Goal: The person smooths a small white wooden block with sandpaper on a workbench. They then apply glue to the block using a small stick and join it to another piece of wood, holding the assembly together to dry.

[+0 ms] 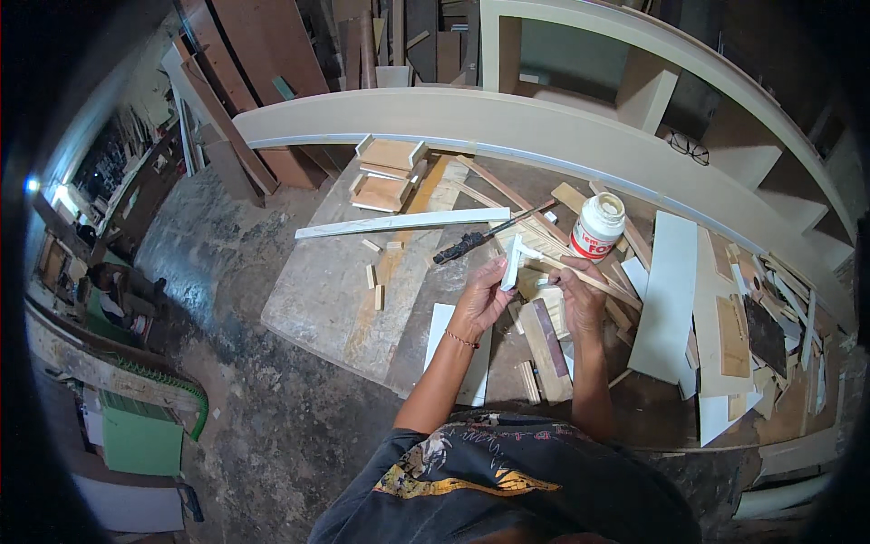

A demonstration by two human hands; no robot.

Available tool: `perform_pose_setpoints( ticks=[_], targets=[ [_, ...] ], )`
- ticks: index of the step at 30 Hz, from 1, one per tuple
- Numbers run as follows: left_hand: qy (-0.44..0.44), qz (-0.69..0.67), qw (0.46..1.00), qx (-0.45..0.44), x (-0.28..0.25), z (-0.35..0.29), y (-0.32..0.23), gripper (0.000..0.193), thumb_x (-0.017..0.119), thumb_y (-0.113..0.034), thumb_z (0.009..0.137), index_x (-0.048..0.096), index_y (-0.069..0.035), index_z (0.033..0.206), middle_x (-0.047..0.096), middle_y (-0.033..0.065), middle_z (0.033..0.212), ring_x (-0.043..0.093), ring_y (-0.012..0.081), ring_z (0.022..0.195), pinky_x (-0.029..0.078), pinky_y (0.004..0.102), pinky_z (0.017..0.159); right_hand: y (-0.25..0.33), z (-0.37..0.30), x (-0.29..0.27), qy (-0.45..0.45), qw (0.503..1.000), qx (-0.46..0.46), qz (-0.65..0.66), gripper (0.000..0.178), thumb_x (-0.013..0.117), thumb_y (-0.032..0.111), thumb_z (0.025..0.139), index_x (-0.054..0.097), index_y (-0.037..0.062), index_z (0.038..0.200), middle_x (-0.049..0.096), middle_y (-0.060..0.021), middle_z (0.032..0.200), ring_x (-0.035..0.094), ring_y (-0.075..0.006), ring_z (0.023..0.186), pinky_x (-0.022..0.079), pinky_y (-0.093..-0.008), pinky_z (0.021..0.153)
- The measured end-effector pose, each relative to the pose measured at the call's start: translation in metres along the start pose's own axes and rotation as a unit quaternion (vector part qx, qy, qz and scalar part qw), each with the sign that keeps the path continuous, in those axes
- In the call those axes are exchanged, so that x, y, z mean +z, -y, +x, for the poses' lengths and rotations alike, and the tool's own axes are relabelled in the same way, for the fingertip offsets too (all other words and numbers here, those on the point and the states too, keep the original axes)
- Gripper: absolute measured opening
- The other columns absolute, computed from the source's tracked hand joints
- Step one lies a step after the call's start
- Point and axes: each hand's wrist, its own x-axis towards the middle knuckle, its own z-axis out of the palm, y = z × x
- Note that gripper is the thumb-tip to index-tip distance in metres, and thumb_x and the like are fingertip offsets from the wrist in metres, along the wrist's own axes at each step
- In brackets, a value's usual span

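Note:
Over the workbench, my left hand (485, 297) is closed around a small white board piece (512, 263) and holds it up at a tilt. My right hand (582, 297) grips a thin wooden stick (618, 292), whose far end meets or nearly meets the white piece. Whether the stick's tip carries glue is too small to tell. Just beyond my right hand stands an uncapped white plastic jar (596, 227) with a red label. A long tool with a dark, lumpy handle (464, 247) lies beyond my left hand.
Two small wooden trays (390, 192) and a long white strip (403, 222) lie at the far left of the bench (313, 295). White panels (664, 304) and heaped offcuts (770, 317) cover the right. A long pale board edge (381, 113) borders the back.

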Motion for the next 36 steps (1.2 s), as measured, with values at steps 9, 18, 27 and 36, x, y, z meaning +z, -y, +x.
perform_pose_setpoints(
  ticks=[9,18,27,36],
  targets=[
    [0.007,-0.043,0.999,0.002,-0.009,0.004,0.0,0.031,0.049,-0.008,0.082,0.043,0.003,0.11,0.056,0.0085,0.088,0.055,0.0124,0.071,0.046,0.0226,0.057,-0.007,-0.005,0.013,0.002,0.999,0.021,0.045,0.017,0.06,0.013,0.077,0.05,0.0004,0.073,0.057,-0.0102,0.061,0.054,-0.0138,0.051,0.044,-0.0247,0.051],
    [0.038,-0.037,0.999,-0.001,-0.008,0.002,0.001,0.039,0.053,-0.009,0.079,0.042,0.005,0.113,0.055,0.0086,0.09,0.054,0.0117,0.068,0.046,0.0222,0.058,-0.006,-0.009,0.02,-0.005,1.0,-0.001,0.013,0.019,0.06,0.015,0.078,0.05,0.0009,0.071,0.057,-0.0091,0.062,0.054,-0.0122,0.052,0.043,-0.0232,0.049],
    [0.051,-0.002,0.998,-0.035,-0.001,-0.003,-0.001,0.042,0.052,-0.009,0.079,0.039,0.006,0.116,0.055,0.0092,0.088,0.051,0.0114,0.065,0.044,0.0213,0.057,-0.006,-0.004,0.022,-0.038,0.999,-0.024,0.003,0.015,0.059,0.012,0.078,0.054,-0.0008,0.074,0.057,-0.0073,0.061,0.053,-0.0114,0.051,0.043,-0.0224,0.049],
    [0.064,-0.019,0.997,-0.039,-0.007,0.003,0.001,0.033,0.054,-0.01,0.08,0.045,0.003,0.109,0.054,0.0063,0.08,0.049,0.0128,0.065,0.043,0.0224,0.056,-0.007,0.007,0.011,-0.023,0.998,-0.042,0.033,0.011,0.057,0.012,0.08,0.051,0.0035,0.078,0.056,-0.0069,0.067,0.053,-0.0129,0.058,0.042,-0.0238,0.056]
  ],
)
